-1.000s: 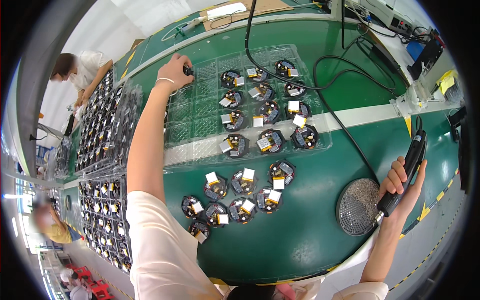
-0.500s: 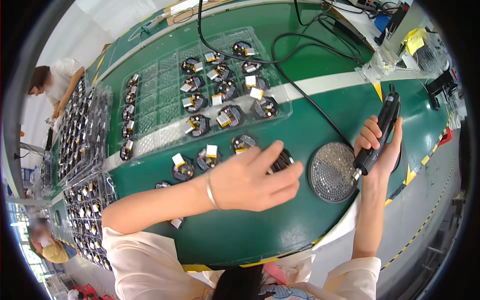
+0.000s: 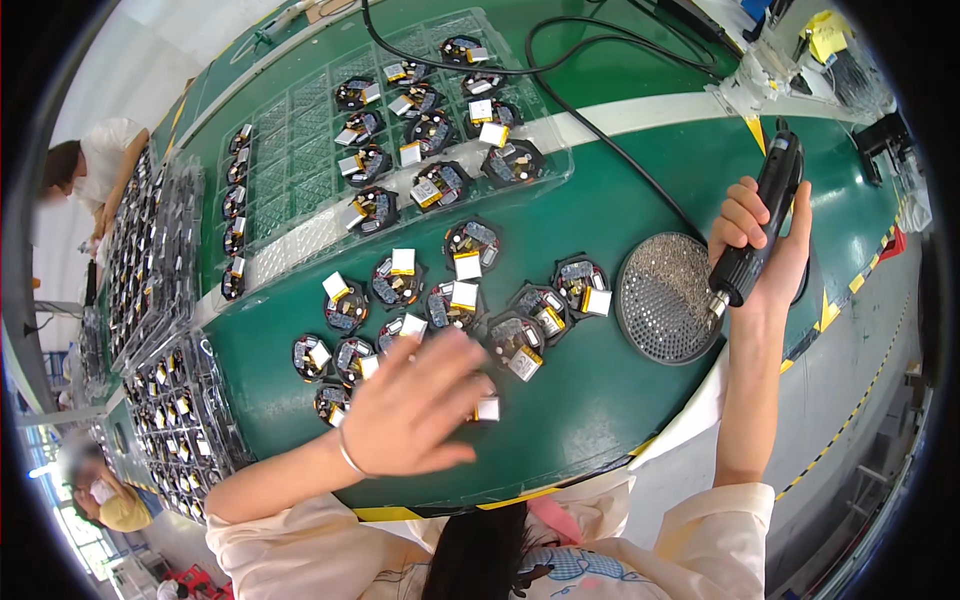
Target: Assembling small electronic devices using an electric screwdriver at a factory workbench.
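My right hand [image 3: 765,240] is wrapped round a black electric screwdriver [image 3: 757,225], its metal tip pointing down and left beside the round dish of screws [image 3: 655,318]. Slightly blurred, my left hand [image 3: 415,405] hovers with fingers apart over the round circuit boards on the green table. Nothing shows in its fingers, though its palm side is hidden. It partly covers several boards, each with a small silver battery. Farther right, a board [image 3: 518,338] overlaps another board [image 3: 547,312], and a third board [image 3: 581,285] touches them near the dish.
A clear compartment tray [image 3: 300,190] with several more boards lies at the back. Stacked full trays [image 3: 165,265] stand at the left, near a seated person [image 3: 108,170]. A black cable [image 3: 620,180] runs across the table. The striped table edge [image 3: 520,522] is close to me.
My left hand has moved left and nearer to me, away from a dark module, uncovering boards beside the dish. The screwdriver stays in my right hand. The view has shifted slightly.
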{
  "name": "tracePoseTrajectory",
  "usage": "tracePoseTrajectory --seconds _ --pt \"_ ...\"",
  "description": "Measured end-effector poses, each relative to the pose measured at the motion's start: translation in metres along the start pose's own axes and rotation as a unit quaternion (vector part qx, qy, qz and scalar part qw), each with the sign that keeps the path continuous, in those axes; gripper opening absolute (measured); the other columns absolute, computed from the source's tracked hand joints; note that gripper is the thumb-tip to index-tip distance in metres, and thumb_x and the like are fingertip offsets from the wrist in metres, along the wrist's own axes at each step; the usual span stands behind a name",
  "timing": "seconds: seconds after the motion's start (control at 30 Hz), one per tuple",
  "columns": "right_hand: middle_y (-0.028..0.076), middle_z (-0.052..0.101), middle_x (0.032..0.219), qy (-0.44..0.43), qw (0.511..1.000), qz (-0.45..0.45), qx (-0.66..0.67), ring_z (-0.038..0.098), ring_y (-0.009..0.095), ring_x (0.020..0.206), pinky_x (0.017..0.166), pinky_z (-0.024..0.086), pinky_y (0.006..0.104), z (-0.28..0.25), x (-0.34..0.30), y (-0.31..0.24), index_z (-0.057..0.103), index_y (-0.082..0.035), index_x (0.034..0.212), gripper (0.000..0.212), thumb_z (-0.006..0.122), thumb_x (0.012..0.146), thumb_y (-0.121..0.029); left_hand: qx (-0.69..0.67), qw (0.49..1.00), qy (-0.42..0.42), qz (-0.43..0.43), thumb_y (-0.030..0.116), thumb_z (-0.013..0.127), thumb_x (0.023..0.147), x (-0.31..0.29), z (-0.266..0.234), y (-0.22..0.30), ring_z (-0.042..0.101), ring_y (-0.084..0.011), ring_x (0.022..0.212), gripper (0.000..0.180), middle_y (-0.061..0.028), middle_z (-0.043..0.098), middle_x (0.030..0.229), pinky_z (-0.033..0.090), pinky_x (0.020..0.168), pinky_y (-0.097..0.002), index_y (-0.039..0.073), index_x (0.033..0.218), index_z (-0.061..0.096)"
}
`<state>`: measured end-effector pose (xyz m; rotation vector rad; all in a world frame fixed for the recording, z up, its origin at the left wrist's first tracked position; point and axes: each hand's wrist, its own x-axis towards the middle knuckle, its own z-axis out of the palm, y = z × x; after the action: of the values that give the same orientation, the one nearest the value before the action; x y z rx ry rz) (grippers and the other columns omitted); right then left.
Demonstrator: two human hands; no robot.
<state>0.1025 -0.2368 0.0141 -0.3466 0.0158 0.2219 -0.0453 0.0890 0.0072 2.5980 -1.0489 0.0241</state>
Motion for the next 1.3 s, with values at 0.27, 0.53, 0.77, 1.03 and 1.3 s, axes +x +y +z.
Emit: tracePoseTrajectory --seconds 0.27,0.53,0.77,1.03,1.3 --pt "0.001 0.036 0.065 -0.015 0.999 -0.028 -0.022 0.035 0.010 0.049 0.049 0.033 0.0255 0.003 0.005 0.008 0.042 0.000 0.091 0.044 0.049 0.091 -0.044 0.072 0.983 -0.093 -0.138 0.058 0.050 0.080 0.008 -0.012 -0.020 0.018 -0.0464 0.133 0.076 -0.0201 0.024 0.146 0.013 0.103 -0.0622 0.010 0.137 0.037" --pt "0.004 0.040 0.063 -0.112 0.962 -0.169 -0.183 0.040 0.015 0.048 0.048 0.037 0.0308 0.015 -0.005 0.011 0.047 -0.006 0.092 0.063 0.031 0.088 -0.067 0.006 0.996 -0.023 -0.086 0.040 0.066 0.073 0.041 -0.024 0.021 0.041 -0.0399 0.116 0.052 -0.0191 0.044 0.122 0.028 0.097 -0.0556 0.002 0.108 0.055" --pt "0.003 0.044 0.066 -0.093 0.876 -0.263 -0.394 0.043 0.016 0.053 0.057 0.041 0.0327 0.050 -0.001 0.028 0.048 -0.006 0.093 0.068 0.035 0.082 -0.072 -0.019 0.994 0.105 -0.030 0.021 0.069 0.071 0.110 0.019 0.015 0.049 -0.0356 0.105 0.042 -0.0197 0.048 0.116 0.041 0.087 -0.0415 -0.001 0.104 0.054" --pt "0.004 0.047 0.074 -0.231 0.849 -0.277 -0.386 0.047 0.013 0.049 0.046 0.042 0.0291 0.092 -0.014 0.033 0.044 -0.002 0.110 0.075 0.055 0.075 -0.068 -0.112 0.988 0.101 0.024 0.006 0.062 0.069 0.109 0.028 0.007 0.052 -0.0341 0.103 0.032 -0.0207 0.051 0.115 0.046 0.087 -0.0392 -0.006 0.097 0.056" --pt "0.007 0.050 0.071 -0.336 0.774 -0.297 -0.447 0.051 0.014 0.042 0.037 0.044 0.0259 0.044 -0.017 0.039 0.041 0.001 0.109 0.070 0.061 0.078 -0.059 -0.118 0.983 0.118 0.077 0.006 0.059 0.071 0.091 0.042 0.003 0.058 -0.0333 0.101 0.023 -0.0218 0.055 0.114 0.051 0.082 -0.0353 -0.007 0.090 0.059"
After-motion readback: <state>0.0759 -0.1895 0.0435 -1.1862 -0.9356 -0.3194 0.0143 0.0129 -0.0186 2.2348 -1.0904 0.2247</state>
